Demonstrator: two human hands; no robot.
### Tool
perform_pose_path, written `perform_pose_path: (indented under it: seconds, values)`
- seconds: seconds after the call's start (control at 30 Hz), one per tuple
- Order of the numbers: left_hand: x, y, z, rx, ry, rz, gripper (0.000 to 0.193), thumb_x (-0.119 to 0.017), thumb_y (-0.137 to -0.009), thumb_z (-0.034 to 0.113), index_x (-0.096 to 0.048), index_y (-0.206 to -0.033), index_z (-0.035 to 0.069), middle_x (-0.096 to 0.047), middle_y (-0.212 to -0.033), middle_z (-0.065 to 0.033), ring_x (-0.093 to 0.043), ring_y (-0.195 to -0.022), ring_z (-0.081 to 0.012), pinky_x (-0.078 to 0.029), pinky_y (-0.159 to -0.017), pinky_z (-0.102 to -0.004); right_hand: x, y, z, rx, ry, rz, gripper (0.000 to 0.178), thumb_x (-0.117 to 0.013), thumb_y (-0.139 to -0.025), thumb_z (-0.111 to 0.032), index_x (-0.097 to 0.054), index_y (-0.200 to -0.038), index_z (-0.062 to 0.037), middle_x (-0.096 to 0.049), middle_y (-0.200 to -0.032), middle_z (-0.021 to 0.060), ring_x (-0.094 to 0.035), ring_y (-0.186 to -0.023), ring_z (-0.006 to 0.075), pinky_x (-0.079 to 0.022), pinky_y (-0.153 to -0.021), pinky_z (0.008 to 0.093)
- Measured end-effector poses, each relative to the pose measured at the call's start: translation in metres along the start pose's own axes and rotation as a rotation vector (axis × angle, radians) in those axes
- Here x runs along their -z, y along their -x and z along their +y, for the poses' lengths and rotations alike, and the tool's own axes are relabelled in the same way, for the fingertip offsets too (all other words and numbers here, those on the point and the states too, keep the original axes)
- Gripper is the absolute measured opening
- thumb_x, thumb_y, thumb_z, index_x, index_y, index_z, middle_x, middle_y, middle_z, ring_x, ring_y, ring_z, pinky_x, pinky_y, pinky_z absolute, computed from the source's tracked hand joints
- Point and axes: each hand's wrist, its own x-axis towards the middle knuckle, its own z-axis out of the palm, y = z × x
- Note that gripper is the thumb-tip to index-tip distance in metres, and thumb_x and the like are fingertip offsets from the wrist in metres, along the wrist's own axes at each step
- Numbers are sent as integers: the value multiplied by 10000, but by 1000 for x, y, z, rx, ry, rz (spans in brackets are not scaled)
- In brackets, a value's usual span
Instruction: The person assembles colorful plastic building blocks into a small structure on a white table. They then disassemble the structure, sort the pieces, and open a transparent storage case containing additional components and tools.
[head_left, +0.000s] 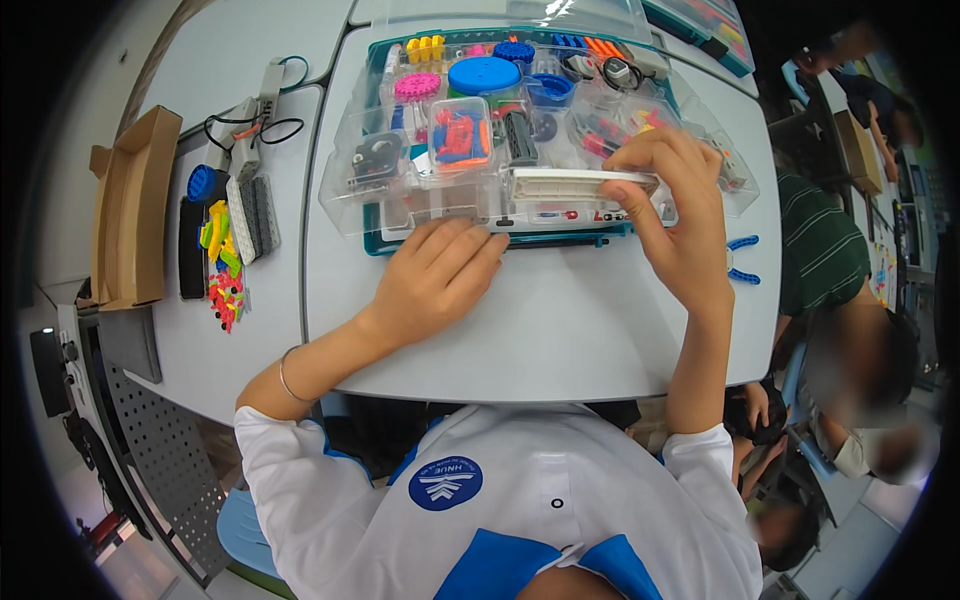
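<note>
My right hand [680, 210] pinches one end of a long white ribbed plastic piece [560, 187] between thumb and fingers, above the front of the kit box. My left hand [440, 275] lies with its fingers extended against the near edge of the clear plastic tray [345, 215]. This tray sits over a teal storage box [375, 243]. In it are a large blue disc [483, 74], a pink gear [417, 86], a small clear container [460, 135] of orange, blue and red parts, and a dark motor-like part [377, 157].
Right of the box lie blue pliers [743, 260]. On the left table are an open cardboard box [135, 210], grey blocks [253, 217], yellow parts [217, 232], small red pieces [227, 300] and a grey device with black cable [245, 155]. Other people sit at the right.
</note>
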Motion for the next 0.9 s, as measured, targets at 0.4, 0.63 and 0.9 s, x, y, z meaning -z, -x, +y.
perform_pose_path:
  seconds: [0.4,0.63,0.9]
  values:
    - [-2,2,-11,153,-66,-171,419,-732,-874,331,-661,-1208,88,-650,-1253,-119,-608,-1189,-285,-481,-988,-447,11,-17,5,69,11,4,146,-734,-898,-196,-672,-952,-75,-608,-886,-3,-558,-819,156,-309,-944,337]
    - [-1,1,-10,136,-59,-155,427,-781,-835,242,-677,-1221,89,-668,-1293,-97,-644,-1183,-268,-510,-958,-422,19,-26,5,48,36,-45,151,-708,-926,-196,-671,-953,-51,-645,-925,12,-569,-876,164,-348,-920,320]
    - [-3,3,-15,53,-97,-105,386,-792,-827,249,-696,-1157,75,-714,-1191,-87,-675,-1099,-246,-494,-921,-381,24,-41,-2,-135,-139,-12,142,-717,-906,-141,-679,-894,-4,-623,-831,79,-580,-804,204,-457,-768,321]
